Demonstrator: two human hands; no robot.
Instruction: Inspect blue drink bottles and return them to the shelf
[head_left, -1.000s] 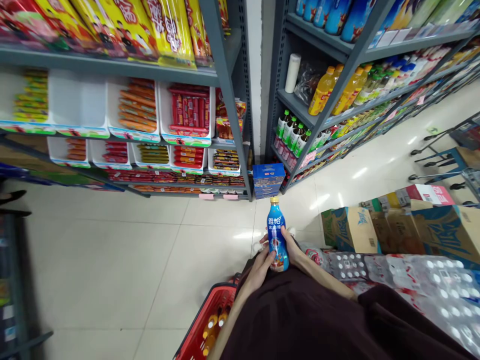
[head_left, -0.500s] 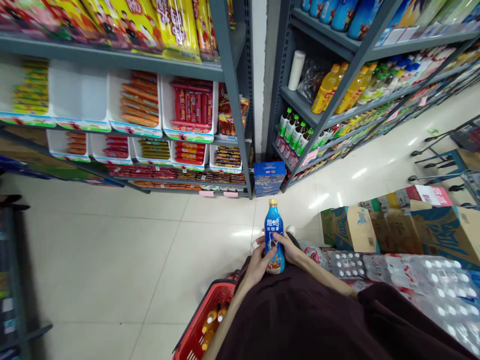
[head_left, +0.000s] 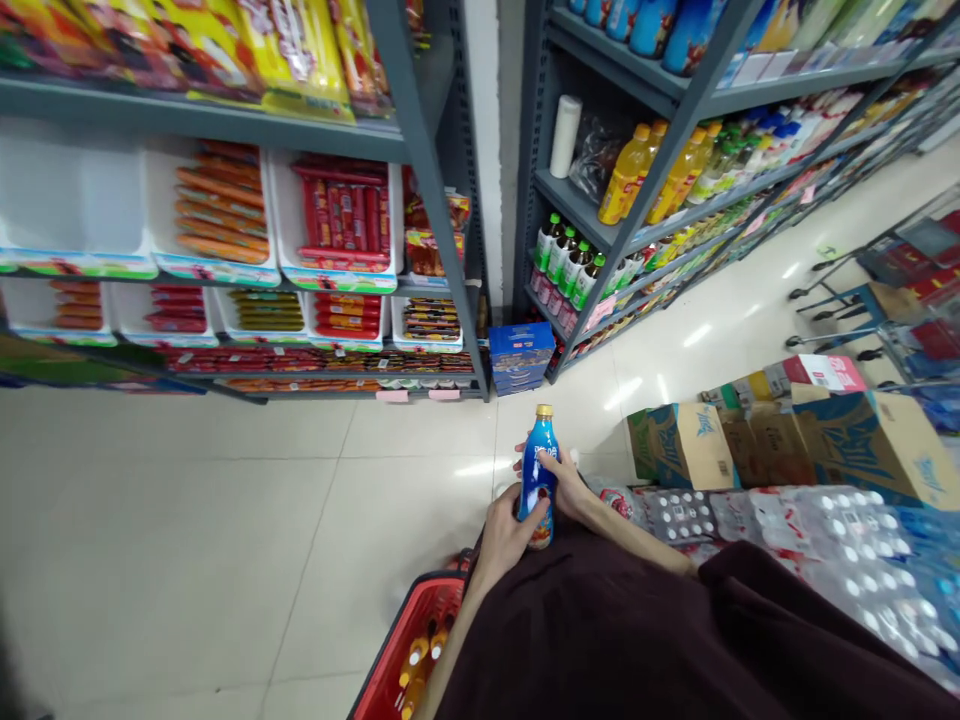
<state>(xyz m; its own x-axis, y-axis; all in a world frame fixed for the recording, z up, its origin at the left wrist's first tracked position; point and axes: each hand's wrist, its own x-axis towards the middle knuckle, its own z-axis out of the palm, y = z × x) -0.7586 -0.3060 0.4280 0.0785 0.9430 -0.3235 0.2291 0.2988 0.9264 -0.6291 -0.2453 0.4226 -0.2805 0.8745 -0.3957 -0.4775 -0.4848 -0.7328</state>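
A blue drink bottle (head_left: 536,470) with a gold cap stands upright in front of me, held by both hands. My left hand (head_left: 504,532) wraps its lower part, the thumb lying across the label. My right hand (head_left: 566,485) grips the other side, the index finger stretched over the upper label. Below my left arm hangs a red shopping basket (head_left: 397,645) with several orange-capped bottles in it.
Grey shelves (head_left: 420,150) with sausage packs stand ahead on the left, drink shelves (head_left: 600,210) on the right. A blue carton (head_left: 520,357) sits between them on the floor. Cardboard boxes (head_left: 682,445) and shrink-wrapped bottle packs (head_left: 810,540) lie to my right, carts (head_left: 877,300) beyond.
The bottle has turned slightly in my hands and my right index finger now lies over the label. The view has shifted a little to the right.
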